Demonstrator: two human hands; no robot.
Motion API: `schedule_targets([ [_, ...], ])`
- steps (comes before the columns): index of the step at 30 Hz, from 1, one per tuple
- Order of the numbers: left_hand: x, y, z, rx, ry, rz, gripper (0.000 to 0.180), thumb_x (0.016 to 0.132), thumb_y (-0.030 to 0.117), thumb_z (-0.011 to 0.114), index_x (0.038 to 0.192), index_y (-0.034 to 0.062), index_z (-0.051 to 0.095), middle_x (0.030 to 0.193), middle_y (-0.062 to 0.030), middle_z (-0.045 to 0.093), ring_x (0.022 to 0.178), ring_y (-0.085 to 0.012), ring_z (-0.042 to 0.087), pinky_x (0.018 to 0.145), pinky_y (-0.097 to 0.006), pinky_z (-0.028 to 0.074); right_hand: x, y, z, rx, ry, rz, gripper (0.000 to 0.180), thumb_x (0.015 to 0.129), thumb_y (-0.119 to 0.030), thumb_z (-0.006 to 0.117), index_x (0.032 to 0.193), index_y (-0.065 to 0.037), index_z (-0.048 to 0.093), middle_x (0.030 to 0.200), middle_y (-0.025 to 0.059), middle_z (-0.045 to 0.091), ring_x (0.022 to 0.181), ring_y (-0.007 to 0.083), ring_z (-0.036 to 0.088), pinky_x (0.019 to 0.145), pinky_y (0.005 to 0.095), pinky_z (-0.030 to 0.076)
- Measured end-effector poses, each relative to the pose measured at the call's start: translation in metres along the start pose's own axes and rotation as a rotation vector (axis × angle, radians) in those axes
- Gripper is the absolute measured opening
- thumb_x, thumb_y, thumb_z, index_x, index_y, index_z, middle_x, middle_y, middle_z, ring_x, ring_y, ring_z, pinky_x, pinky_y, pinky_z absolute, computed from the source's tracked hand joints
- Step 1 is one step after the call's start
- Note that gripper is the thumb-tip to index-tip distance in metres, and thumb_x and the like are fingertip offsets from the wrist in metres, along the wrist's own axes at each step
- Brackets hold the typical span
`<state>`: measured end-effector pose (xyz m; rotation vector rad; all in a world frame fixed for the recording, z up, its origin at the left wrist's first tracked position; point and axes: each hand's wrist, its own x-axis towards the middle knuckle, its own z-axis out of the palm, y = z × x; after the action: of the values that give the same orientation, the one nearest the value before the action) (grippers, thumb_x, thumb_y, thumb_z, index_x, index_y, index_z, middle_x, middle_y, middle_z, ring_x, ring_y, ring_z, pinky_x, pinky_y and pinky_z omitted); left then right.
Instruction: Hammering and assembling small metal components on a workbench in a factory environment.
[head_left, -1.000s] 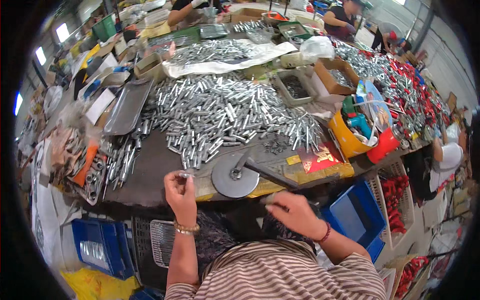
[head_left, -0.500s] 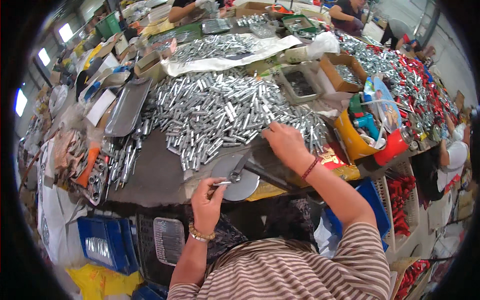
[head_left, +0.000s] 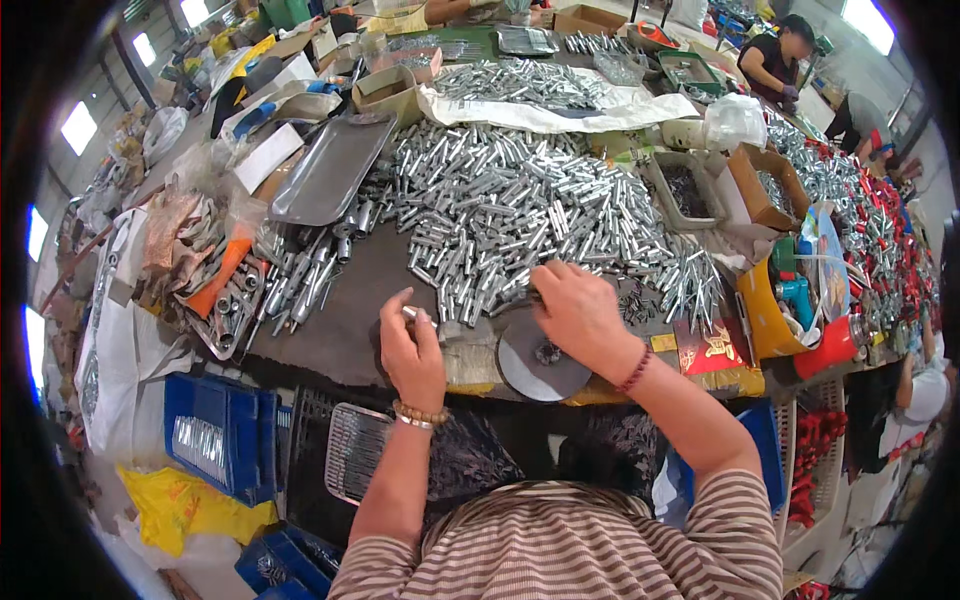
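Observation:
My left hand point(head_left: 411, 362) is raised over the front edge of the bench, left of a round grey metal disc point(head_left: 530, 375). Its thumb and fingers pinch a small silver metal piece point(head_left: 411, 314). My right hand point(head_left: 585, 318) reaches over the disc's far side, at the front of a large heap of silver metal tubes point(head_left: 520, 215). Its fingers curl downward, and what lies under them is hidden. A dark hub point(head_left: 547, 352) stands on the disc, close to my right wrist.
A metal tray point(head_left: 333, 170) and loose sockets lie left. On the right are a red card point(head_left: 712, 348), a yellow container of tools point(head_left: 765, 310) and a cardboard box point(head_left: 765, 190). Blue bins point(head_left: 215, 435) stand below. A co-worker point(head_left: 775, 60) is at the far right.
The view has turned, moving the bench rightward in the picture. My left hand has drawn away from the disc with the silver piece; my right has come closer. The disc's dark bar no longer shows.

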<state>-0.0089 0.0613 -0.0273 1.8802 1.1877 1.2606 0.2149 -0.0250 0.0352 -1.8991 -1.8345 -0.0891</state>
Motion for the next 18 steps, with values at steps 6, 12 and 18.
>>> schedule_targets([
  [6,0.002,0.002,-0.001,0.095,0.039,0.032,0.035,0.105,0.009,0.051,0.138,0.0001,0.055,0.116,-0.0164,0.067,0.098,-0.0257,0.064,0.091,-0.037,0.051,0.028,-0.032,0.054,0.156,-0.032,-0.016,0.026,0.084,-0.012,0.07,0.105,-0.007,0.057,0.099,0.0143,0.062,0.086,0.0372,0.069,0.072,0.0489,0.056],
  [12,0.006,0.011,-0.001,0.236,-0.083,0.074,0.035,0.101,0.015,0.056,0.134,0.0019,0.06,0.125,-0.02,0.067,0.115,-0.0408,0.063,0.1,-0.049,0.048,0.027,-0.043,0.053,0.149,-0.035,-0.087,0.03,0.084,-0.012,0.07,0.113,-0.008,0.059,0.103,0.0149,0.06,0.084,0.0379,0.069,0.069,0.0483,0.056],
  [18,0.004,0.008,-0.003,0.29,-0.074,0.116,0.036,0.1,0.013,0.057,0.134,0.0024,0.06,0.122,-0.0207,0.067,0.114,-0.0408,0.062,0.1,-0.05,0.047,0.052,-0.032,0.037,0.167,0.043,-0.072,0.019,0.089,-0.02,0.073,0.102,-0.007,0.067,0.104,0.0126,0.065,0.086,0.0363,0.069,0.072,0.0458,0.057],
])
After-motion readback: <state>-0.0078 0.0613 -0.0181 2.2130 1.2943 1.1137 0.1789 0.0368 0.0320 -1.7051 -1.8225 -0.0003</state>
